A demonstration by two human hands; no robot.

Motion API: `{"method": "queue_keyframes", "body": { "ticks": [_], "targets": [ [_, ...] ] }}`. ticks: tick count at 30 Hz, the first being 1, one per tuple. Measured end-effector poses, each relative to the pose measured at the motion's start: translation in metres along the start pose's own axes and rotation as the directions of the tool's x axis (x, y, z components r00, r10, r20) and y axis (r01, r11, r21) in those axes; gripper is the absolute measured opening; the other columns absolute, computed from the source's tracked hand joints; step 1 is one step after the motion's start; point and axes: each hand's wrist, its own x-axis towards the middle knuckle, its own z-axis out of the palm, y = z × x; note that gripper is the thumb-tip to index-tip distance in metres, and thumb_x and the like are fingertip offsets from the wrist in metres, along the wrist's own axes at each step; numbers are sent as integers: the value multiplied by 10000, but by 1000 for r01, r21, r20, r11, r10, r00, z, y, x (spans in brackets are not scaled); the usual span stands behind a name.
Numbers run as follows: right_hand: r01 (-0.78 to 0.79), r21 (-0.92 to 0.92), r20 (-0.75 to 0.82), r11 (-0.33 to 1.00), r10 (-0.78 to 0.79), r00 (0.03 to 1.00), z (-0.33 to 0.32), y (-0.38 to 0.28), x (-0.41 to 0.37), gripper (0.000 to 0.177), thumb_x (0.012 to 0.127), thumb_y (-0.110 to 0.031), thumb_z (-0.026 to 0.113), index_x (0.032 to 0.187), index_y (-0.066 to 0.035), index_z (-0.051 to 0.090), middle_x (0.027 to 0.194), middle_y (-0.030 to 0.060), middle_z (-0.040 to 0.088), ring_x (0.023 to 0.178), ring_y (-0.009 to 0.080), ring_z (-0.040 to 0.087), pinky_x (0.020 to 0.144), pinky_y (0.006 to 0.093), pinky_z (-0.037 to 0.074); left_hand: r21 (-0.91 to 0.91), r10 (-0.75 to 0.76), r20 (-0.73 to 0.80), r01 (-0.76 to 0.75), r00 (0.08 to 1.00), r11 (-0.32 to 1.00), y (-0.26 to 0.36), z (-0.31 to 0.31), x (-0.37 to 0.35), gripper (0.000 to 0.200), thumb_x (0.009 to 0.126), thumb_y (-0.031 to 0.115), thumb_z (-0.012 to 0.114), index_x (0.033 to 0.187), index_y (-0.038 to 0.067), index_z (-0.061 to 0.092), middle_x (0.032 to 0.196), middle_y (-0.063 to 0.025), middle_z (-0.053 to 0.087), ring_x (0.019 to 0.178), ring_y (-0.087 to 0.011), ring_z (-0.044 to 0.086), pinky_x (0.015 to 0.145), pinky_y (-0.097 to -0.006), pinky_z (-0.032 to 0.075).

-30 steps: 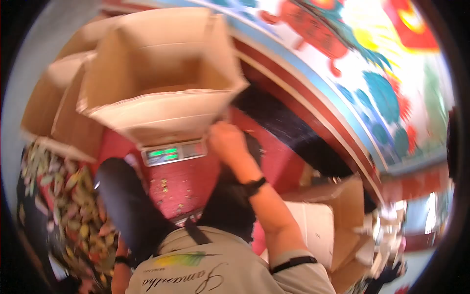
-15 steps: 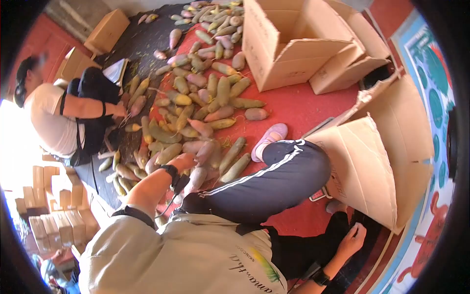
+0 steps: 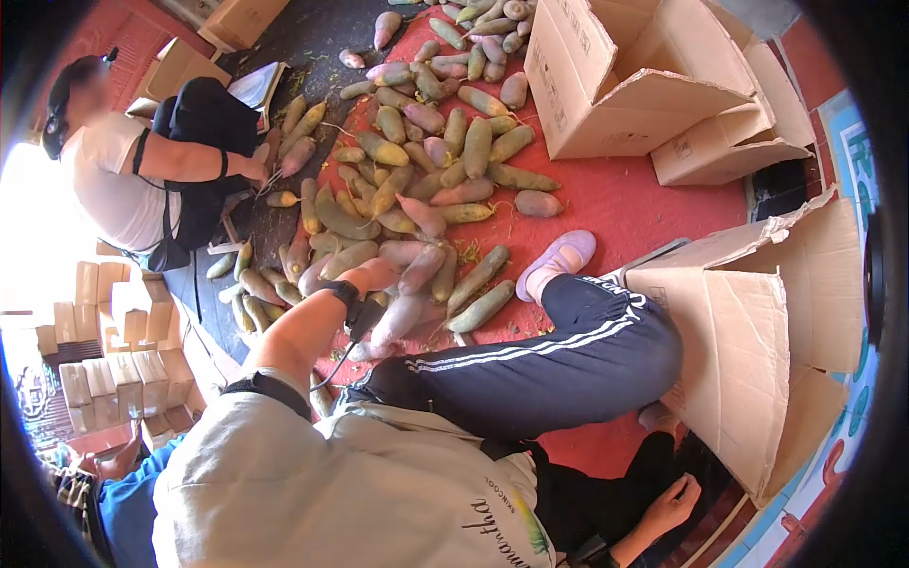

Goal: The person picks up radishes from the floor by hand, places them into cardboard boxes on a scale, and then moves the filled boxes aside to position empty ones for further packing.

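My left hand reaches into the pile of long radishes, palm down, with its fingertips right at a pinkish radish. Its fingers are smeared and partly hidden; I cannot tell whether they grip it. A pale pink radish lies just below that hand, and two green radishes are to its right. My right hand hangs by my right leg, fingers loosely bent and apart, holding nothing, near an open cardboard box.
Two more open boxes stand at the back right on the red mat. At the left a co-worker sits with hands at a radish. Stacked small boxes and another person's blue sleeve are at lower left.
The view has shifted, so the pile and boxes appear farther right and higher. My left hand has slid slightly farther over the radishes. My right hand's fingers have loosened.
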Motion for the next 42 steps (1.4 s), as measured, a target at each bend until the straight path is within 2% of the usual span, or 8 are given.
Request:
{"method": "queue_keyframes", "body": {
  "ticks": [1,10,20,22,24,27,35,42],
  "targets": [
    [-3,-4,1,1000,3,1000,0,2,-1,146,861,-85,491,906,34,562,879,162,579,815,311,564,726,355,455,-222,-213,41,217,976,951,16,-12,-3,318,787,269,477,1000,81,621,1006,-144,611,967,-317,562,837,-393,432],
    [69,3,-55,998,-68,996,-3,-9,2,146,861,-82,484,901,35,562,872,166,575,813,319,561,719,362,455,-324,-255,-26,233,967,917,34,-17,11,375,777,298,489,1071,83,578,1087,-172,569,1033,-312,528,884,-382,401],
    [88,24,-47,996,-87,995,-3,-11,2,131,855,-65,479,889,41,549,841,177,554,788,331,547,698,375,444,-49,-323,-30,322,946,946,86,-36,4,280,749,229,535,978,72,576,959,-188,591,901,-329,578,788,-413,456],
    [92,26,-51,995,-90,995,-4,-14,3,130,854,-63,479,889,42,548,841,178,552,790,334,545,699,375,444,-40,-259,125,266,958,963,79,-22,12,269,739,184,535,982,78,579,978,-181,580,916,-338,572,786,-416,457],
    [73,52,-47,996,-70,996,-6,-19,3,130,853,-62,480,891,43,545,846,180,549,794,337,544,699,380,443,-10,-106,53,106,993,994,87,-17,11,277,720,183,554,979,87,579,1029,-159,546,973,-323,538,798,-403,450],
    [50,33,-24,998,-50,998,-3,-13,3,130,851,-60,479,895,46,539,856,184,547,803,343,542,697,387,442,111,-128,-302,168,945,979,86,1,22,332,697,133,570,1029,139,572,1082,-119,464,1034,-290,455,833,-379,413],
    [125,-78,-82,989,-131,988,-19,-48,15,228,869,-199,509,836,3,609,785,152,597,661,313,576,567,382,473,-54,-280,-161,275,946,960,91,-16,27,476,697,171,589,1166,221,523,1271,-159,323,1169,-326,352,887,-454,386],
    [129,-68,-71,989,-134,988,-17,-45,15,248,873,-204,503,829,17,607,778,170,592,664,320,574,573,385,473,63,-139,-255,160,957,985,78,-3,56,424,721,113,551,1138,188,547,1239,-157,365,1077,-334,444,845,-409,437]
  ]
}}
